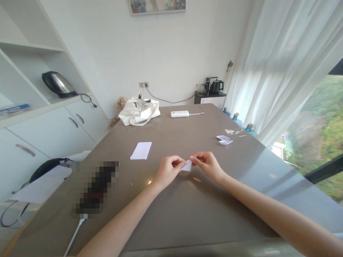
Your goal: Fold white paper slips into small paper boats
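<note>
left hand [170,169] and right hand [209,166] both pinching a small paper [187,166], likely to steady it | midway between the table [193,221]'s side edges | paper stack [140,150] nearer left edge (easy reach, imo)

From where I stand, the room is bright: daylight enters through the window [308,142] at three o'clock and the sheer white curtain [284,53] at two. The glossy tabletop [166,221] shows bluish sheen at four, warm glints near five and seven. Soft shadow edges the right forearm [257,202]. Outside, foliage [329,110] blurs; the cabinet [53,132] at nine leans, stretched; coarse pixels mask a dark oblong device [98,189] at eight.
</note>
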The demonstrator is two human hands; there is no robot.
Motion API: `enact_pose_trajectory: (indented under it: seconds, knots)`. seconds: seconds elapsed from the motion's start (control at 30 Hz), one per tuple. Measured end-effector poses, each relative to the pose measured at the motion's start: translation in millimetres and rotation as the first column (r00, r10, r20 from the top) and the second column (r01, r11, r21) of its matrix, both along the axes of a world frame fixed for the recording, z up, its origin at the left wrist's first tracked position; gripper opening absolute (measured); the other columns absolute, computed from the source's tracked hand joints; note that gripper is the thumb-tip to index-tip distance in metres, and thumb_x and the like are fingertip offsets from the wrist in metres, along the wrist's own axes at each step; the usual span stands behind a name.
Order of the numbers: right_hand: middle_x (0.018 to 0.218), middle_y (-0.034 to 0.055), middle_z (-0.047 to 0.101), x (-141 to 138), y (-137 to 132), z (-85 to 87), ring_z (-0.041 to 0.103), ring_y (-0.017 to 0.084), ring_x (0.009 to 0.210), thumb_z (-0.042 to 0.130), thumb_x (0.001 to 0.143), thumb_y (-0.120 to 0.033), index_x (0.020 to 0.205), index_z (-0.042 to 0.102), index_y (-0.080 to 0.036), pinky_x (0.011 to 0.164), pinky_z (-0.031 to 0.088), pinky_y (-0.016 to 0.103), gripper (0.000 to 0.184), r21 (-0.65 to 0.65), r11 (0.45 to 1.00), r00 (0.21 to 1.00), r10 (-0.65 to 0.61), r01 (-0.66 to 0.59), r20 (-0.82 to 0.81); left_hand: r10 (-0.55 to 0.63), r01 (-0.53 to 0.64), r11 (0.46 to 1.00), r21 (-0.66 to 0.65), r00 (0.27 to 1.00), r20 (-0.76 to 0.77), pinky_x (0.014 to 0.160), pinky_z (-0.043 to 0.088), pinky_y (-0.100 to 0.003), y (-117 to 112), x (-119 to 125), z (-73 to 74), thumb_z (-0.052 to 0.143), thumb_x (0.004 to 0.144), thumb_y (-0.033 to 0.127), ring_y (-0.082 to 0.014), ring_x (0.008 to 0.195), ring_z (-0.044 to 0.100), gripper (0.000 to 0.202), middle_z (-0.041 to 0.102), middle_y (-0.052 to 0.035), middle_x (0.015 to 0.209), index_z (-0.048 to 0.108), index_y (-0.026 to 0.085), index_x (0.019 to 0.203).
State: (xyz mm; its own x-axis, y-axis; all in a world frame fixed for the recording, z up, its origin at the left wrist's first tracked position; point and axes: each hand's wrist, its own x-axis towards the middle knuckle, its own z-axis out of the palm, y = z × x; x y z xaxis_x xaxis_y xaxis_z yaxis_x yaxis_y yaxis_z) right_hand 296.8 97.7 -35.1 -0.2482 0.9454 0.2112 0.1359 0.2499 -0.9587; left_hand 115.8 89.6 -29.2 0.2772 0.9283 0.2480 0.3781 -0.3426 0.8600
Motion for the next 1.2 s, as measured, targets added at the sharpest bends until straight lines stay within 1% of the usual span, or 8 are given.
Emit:
enact_pose_trajectory:
  seconds: [0.17,0.37,0.53,0.7,0.83,0.97,1.07,1.2]
  knots:
    - [0.061,0.0044,0.063,3.8,3.4,-1.0,0.057,0.016,0.059,0.061,0.076,-0.051,0.067,0.067,-0.014,0.058,0.045,0.027,0.038,0.046,0.996,0.997,-0.078,0.078,-0.011,-0.012,0.015,0.999,0.029,0.997,-0.077,0.052,0.033,-0.023,0.8,-1.5,1.1,0.055,0.082,0.036,-0.0138,0.053,0.052,0.031,0.068,-0.0034,0.061,0.070,0.016,0.064]
    - [0.060,0.0036,0.062,4.2,7.6,-6.3,0.056,0.016,0.058,0.061,0.076,-0.049,0.069,0.067,-0.014,0.058,0.044,0.028,0.036,0.049,0.995,0.995,-0.091,0.092,-0.034,-0.023,0.021,1.000,-0.023,0.999,-0.049,0.053,0.036,-0.023,1.3,-2.8,5.2,0.055,0.081,0.034,-0.0158,0.055,0.057,0.029,0.071,-0.0048,0.064,0.073,0.015,0.068]
    - [0.061,0.0031,0.062,4.3,7.2,-1.9,0.056,0.016,0.060,0.060,0.076,-0.049,0.068,0.066,-0.015,0.060,0.044,0.027,0.035,0.068,0.996,0.998,-0.060,0.062,-0.022,-0.024,0.023,1.000,-0.014,0.998,-0.053,0.053,0.036,-0.023,0.6,-4.4,7.5,0.055,0.081,0.035,-0.0150,0.056,0.056,0.029,0.070,-0.0045,0.064,0.072,0.015,0.069]
    - [0.059,0.0013,0.058,2.8,4.4,1.5,0.051,0.013,0.057,0.060,0.077,-0.047,0.067,0.066,-0.016,0.055,0.042,0.025,0.033,0.115,0.993,0.999,0.003,-0.007,0.035,-0.158,0.191,0.970,-0.152,0.966,0.203,0.060,0.041,-0.023,3.9,-5.6,2.9,0.058,0.079,0.040,-0.0158,0.067,0.060,0.029,0.069,-0.0046,0.074,0.070,0.014,0.078]
    - [0.049,-0.0024,0.049,0.0,1.7,2.7,0.042,0.010,0.045,0.060,0.077,-0.050,0.066,0.063,-0.016,0.044,0.035,0.022,0.035,0.056,0.998,1.000,0.009,-0.008,-0.010,-0.164,0.320,0.886,-0.336,0.893,0.420,0.063,0.045,-0.023,3.9,-2.1,-2.3,0.068,0.072,0.041,-0.0141,0.067,0.061,0.029,0.068,-0.0035,0.073,0.064,0.014,0.082]
    - [0.056,0.0004,0.059,-2.3,-0.3,4.8,0.053,0.012,0.051,0.060,0.076,-0.050,0.071,0.063,-0.016,0.052,0.045,0.026,0.034,-0.001,0.998,0.995,0.061,-0.062,-0.082,-0.169,0.414,0.818,-0.400,0.837,0.520,0.071,0.048,-0.027,1.5,1.4,-4.3,0.071,0.068,0.044,-0.0159,0.075,0.064,0.034,0.068,-0.0050,0.080,0.060,0.014,0.081]
    - [0.067,0.0015,0.065,-2.7,-0.6,3.9,0.062,0.015,0.060,0.067,0.072,-0.046,0.086,0.063,-0.017,0.061,0.051,0.029,0.032,-0.035,0.995,0.987,0.085,-0.091,-0.139,-0.142,0.364,0.852,-0.375,0.851,0.505,0.075,0.049,-0.030,2.4,1.9,-6.3,0.073,0.066,0.044,-0.0166,0.076,0.064,0.035,0.068,-0.0052,0.079,0.062,0.013,0.079]
    - [0.077,0.0028,0.067,-1.4,1.8,-2.1,0.065,0.016,0.070,0.074,0.067,-0.038,0.100,0.059,-0.017,0.072,0.053,0.032,0.042,-0.049,0.994,0.984,0.087,-0.095,-0.158,-0.088,0.254,0.913,-0.320,0.887,0.454,0.078,0.048,-0.029,6.2,0.9,-10.5,0.075,0.065,0.040,-0.0162,0.077,0.064,0.033,0.069,-0.0045,0.079,0.065,0.012,0.078]
